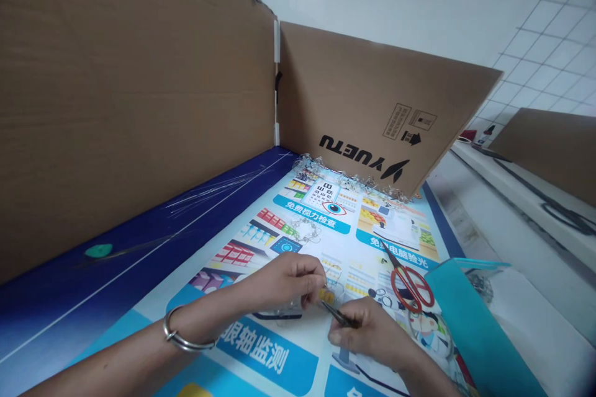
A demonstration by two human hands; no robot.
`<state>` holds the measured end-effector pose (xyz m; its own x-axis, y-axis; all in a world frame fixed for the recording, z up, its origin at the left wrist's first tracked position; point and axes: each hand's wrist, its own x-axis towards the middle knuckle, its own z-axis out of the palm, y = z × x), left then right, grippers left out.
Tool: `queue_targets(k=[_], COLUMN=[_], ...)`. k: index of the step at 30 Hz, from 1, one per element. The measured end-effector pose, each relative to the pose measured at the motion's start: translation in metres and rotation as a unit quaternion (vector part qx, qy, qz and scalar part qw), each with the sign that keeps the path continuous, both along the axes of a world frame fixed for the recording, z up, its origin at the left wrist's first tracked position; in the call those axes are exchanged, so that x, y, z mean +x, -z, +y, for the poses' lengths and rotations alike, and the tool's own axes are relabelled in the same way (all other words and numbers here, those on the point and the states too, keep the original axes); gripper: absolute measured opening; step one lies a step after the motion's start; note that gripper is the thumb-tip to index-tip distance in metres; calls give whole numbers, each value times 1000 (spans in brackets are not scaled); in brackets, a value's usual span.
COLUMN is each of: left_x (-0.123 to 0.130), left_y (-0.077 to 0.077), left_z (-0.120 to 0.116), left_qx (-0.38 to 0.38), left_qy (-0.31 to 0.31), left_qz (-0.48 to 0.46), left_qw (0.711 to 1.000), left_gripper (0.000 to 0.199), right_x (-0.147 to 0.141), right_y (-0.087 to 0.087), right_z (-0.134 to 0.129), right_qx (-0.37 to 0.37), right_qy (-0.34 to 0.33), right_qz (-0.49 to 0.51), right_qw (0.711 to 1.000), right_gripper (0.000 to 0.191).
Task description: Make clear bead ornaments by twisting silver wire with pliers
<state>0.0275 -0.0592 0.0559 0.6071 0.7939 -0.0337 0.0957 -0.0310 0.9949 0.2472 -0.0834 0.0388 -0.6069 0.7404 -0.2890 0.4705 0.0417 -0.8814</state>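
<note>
My left hand (298, 279), with a silver bangle (179, 335) on its wrist, is closed in a pinch on a thin looped wire (336, 282). Close beside it, my right hand (372, 332) is wrapped round dark needle-nose pliers (339, 315); their tip points at the left fingertips. The pliers' handles are hidden in the palm. To the right of both hands lie scissors (412, 285) with red-orange handles. A small tangle of wire loops (305, 229) rests on the printed sheet (321, 347) beyond my left hand.
Cardboard panels stand at the left (139, 93) and the back (335, 93). Several tangled wire pieces (354, 183) line the back panel's foot. A teal box (484, 329) stands at the right. On the blue surface at left are a green piece (99, 251) and thin strands (209, 191).
</note>
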Motion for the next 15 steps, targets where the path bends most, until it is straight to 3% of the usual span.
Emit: queue_targets(k=[4, 8, 10, 11, 13, 15], left_x=[-5, -5, -4, -3, 0, 3], left_y=[0, 1, 0, 0, 0, 2], left_z=[4, 6, 5, 4, 1, -2], left_qx=[-3, 15, 18, 17, 13, 11], left_qy=[-18, -64, -82, -84, -82, -82], left_qz=[58, 110, 129, 134, 137, 139], left_qw=[998, 992, 988, 987, 987, 987], left_gripper=[20, 21, 22, 22, 23, 23], right_x=[-1, 0, 2, 2, 2, 0], right_y=[7, 14, 15, 15, 14, 10], right_z=[-1, 1, 1, 0, -4, -9], right_qx=[62, 196, 349, 440, 594, 669], right_qy=[17, 106, 138, 137, 100, 48], right_qz=[-33, -78, -98, -109, -138, -183], right_qw=[997, 972, 922, 881, 786, 718], right_gripper=[22, 23, 16, 12, 13, 17])
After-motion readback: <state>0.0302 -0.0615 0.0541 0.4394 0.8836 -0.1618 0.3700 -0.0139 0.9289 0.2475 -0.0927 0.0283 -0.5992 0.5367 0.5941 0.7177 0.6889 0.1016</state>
